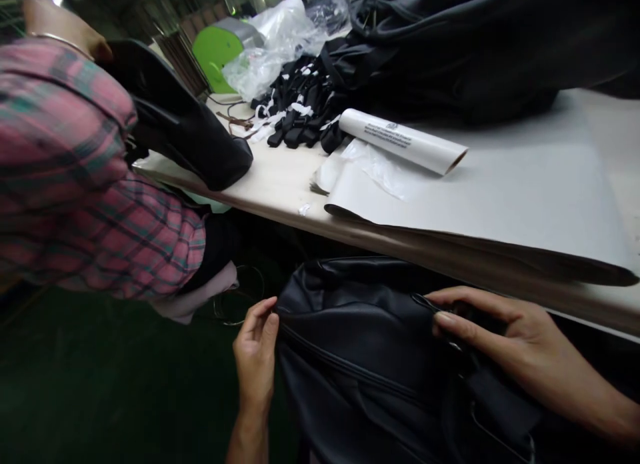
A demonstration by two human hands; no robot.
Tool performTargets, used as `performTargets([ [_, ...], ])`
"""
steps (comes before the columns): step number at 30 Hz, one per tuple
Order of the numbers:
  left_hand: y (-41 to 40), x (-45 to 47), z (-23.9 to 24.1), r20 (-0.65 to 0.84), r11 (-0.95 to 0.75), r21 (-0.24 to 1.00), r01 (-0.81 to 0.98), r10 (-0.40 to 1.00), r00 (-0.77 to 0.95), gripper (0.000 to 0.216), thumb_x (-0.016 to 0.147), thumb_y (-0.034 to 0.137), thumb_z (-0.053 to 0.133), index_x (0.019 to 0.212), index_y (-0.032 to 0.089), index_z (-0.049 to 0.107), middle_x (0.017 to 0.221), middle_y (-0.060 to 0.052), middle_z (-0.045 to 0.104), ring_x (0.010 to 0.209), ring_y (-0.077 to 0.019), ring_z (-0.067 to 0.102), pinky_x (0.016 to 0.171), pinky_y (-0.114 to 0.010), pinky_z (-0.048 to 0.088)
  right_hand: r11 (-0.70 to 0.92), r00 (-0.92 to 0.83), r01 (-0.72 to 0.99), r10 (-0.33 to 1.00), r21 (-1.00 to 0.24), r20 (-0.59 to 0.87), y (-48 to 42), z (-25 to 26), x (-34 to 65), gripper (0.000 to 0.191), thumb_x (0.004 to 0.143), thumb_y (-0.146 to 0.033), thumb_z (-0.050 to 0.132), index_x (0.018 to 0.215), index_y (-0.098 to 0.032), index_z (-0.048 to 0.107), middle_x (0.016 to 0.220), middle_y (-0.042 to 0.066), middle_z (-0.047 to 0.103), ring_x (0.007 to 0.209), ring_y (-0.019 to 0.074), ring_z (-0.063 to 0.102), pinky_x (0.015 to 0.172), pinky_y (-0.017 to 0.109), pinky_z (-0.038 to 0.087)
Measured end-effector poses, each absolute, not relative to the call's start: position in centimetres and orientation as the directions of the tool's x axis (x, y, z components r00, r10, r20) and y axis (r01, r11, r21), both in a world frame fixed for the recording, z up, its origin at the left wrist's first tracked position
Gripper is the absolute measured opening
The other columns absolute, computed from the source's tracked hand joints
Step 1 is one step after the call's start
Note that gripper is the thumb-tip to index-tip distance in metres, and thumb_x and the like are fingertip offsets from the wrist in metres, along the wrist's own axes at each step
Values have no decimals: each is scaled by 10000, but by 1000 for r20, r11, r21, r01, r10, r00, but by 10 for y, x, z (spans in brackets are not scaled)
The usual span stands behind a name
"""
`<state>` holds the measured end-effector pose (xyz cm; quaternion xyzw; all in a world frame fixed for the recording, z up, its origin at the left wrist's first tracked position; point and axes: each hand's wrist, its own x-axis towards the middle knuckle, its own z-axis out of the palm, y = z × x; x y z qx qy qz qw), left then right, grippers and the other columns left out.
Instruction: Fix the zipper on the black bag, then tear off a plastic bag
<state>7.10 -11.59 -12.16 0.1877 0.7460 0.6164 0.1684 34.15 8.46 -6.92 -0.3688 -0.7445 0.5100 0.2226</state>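
A black bag lies in my lap below the table edge, with a zipper line running across it. My left hand pinches the bag's left edge near the zipper end. My right hand grips the fabric at the bag's upper right, fingers curled over a seam.
A co-worker in a pink plaid sleeve stands at the left, holding another black bag on the white table. On the table lie a rolled white paper, black straps, clear plastic bags, a green spool and dark fabric.
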Motion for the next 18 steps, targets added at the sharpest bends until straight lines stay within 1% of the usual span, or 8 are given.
performTargets([
  [3, -118, 74, -119, 31, 93, 992, 86, 477, -878, 495, 729, 537, 854, 1048, 173, 752, 1182, -107, 672, 1128, -226, 655, 981, -273, 549, 267, -659, 331, 752, -905, -19, 89, -56, 335, 455, 807, -665, 682, 918, -233, 776, 766, 53, 736, 637, 214, 701, 568, 244, 562],
  [6, -126, 78, -117, -41, 79, 997, -3, 488, -872, 499, 718, 522, 868, 1075, 196, 748, 1193, -90, 664, 1093, -194, 666, 951, -237, 554, 330, -692, 312, 722, -891, 25, 90, -40, 326, 447, 803, -664, 695, 917, -241, 781, 810, 55, 747, 640, 209, 706, 561, 225, 562],
  [7, -129, 79, -117, -52, 91, 996, -7, 503, -863, 495, 729, 516, 861, 1093, 201, 744, 1185, -86, 662, 1086, -184, 665, 939, -221, 552, 342, -707, 303, 707, -890, 31, 89, -35, 321, 437, 804, -655, 702, 915, -241, 782, 817, 56, 749, 640, 208, 706, 557, 220, 561],
  [11, -139, 84, -114, 17, 139, 984, 110, 540, -841, 467, 749, 474, 848, 1094, 178, 740, 1079, -79, 663, 1003, -161, 653, 866, -185, 540, 337, -771, 247, 637, -908, 27, 79, -15, 297, 391, 831, -603, 713, 934, -232, 778, 816, 51, 750, 665, 203, 713, 559, 205, 558],
  [12, -139, 85, -113, 13, 137, 986, 100, 527, -850, 469, 731, 468, 860, 1063, 161, 733, 1032, -79, 668, 957, -160, 656, 838, -191, 545, 333, -792, 226, 610, -915, 27, 75, -11, 290, 379, 841, -590, 710, 935, -229, 776, 804, 46, 747, 662, 197, 710, 559, 202, 555],
  [15, -133, 92, -109, -50, 60, 998, -27, 439, -897, 491, 655, 463, 910, 944, 140, 680, 903, -61, 678, 847, -153, 668, 771, -196, 563, 342, -851, 152, 522, -927, 53, 59, 3, 271, 360, 875, -565, 688, 923, -220, 776, 787, 37, 741, 658, 183, 698, 570, 204, 551],
  [17, -128, 96, -106, -54, -3, 998, -59, 385, -921, 480, 655, 464, 914, 917, 143, 672, 889, -57, 691, 844, -149, 686, 770, -182, 571, 380, -870, 99, 483, -920, 105, 46, 10, 262, 329, 895, -539, 686, 940, -227, 778, 844, 40, 751, 718, 189, 709, 613, 210, 564],
  [18, -126, 99, -105, -32, -26, 999, -44, 371, -928, 455, 676, 463, 904, 916, 146, 682, 895, -58, 699, 849, -146, 695, 775, -174, 572, 406, -875, 64, 462, -912, 144, 40, 14, 258, 300, 905, -514, 686, 962, -233, 777, 881, 44, 755, 750, 191, 713, 622, 208, 566],
])
